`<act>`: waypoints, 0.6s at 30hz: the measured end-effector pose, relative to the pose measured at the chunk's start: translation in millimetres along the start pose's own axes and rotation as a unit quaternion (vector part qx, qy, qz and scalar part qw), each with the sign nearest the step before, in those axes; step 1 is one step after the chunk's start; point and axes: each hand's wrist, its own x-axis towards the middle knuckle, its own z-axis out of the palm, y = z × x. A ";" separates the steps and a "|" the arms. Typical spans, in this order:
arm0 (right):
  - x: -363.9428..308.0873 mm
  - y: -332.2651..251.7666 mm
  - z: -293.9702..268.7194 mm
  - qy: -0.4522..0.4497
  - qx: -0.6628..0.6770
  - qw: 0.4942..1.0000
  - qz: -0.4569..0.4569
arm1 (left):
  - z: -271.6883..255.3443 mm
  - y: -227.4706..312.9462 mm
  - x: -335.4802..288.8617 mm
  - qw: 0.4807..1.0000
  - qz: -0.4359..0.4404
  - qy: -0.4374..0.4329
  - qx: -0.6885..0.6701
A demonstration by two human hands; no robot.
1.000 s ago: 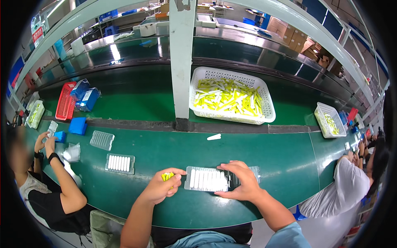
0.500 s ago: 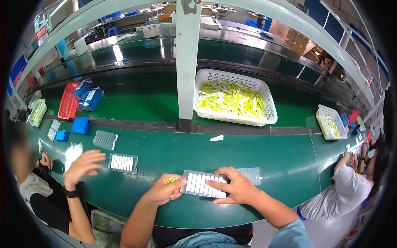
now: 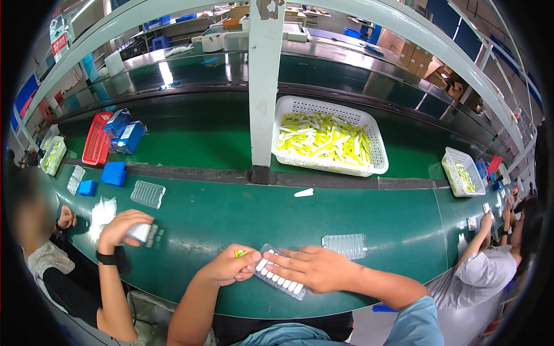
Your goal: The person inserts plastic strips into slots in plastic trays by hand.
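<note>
A clear plastic tray (image 3: pixel 267 281) holds a row of several white sticks (image 3: pixel 284 281). It lies slantwise in front of me, its right end nearer my body. My left hand (image 3: pixel 229 267) is closed, pinching the tray's upper left corner under the thumb. Small yellow-green pieces (image 3: pixel 241 253) stick out of the same fist; how many is hidden. Across the tray and its sticks, my right hand (image 3: pixel 314 269) rests flat with fingers stretched out, covering the upper right part. Beyond that hand, an unfilled clear tray (image 3: pixel 344 246) lies on the green table.
A white basket (image 3: pixel 378 151) full of yellow-green and white sticks stands behind a white post (image 3: pixel 264 86). One loose white stick (image 3: pixel 303 192) lies before it. At left, a co-worker's hand (image 3: pixel 124 228) holds a filled tray (image 3: pixel 140 232), near another clear tray (image 3: pixel 148 194).
The tray in my hands has turned, its right end swinging toward me. My right hand went from gripping its right end to lying flat over it. The left co-worker has taken hold of a filled tray.
</note>
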 end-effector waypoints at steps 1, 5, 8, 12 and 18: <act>0.6 -0.8 1.9 0.009 0.109 0.994 0.025 | 2.3 1.7 -1.8 1.000 -0.006 0.019 -0.018; -3.6 6.8 17.4 -0.015 0.571 0.805 0.164 | -1.8 3.5 -4.7 0.997 0.056 0.044 -0.037; -1.4 -3.1 31.9 0.031 0.855 0.470 0.218 | -9.3 -3.7 0.4 0.970 0.205 0.105 0.079; -1.7 -12.8 37.1 0.055 0.946 0.241 0.207 | -4.0 -7.9 5.1 0.915 0.247 0.173 0.267; -1.1 -16.1 42.8 0.065 0.969 0.178 0.160 | -3.2 -11.7 6.5 0.927 0.266 0.179 0.193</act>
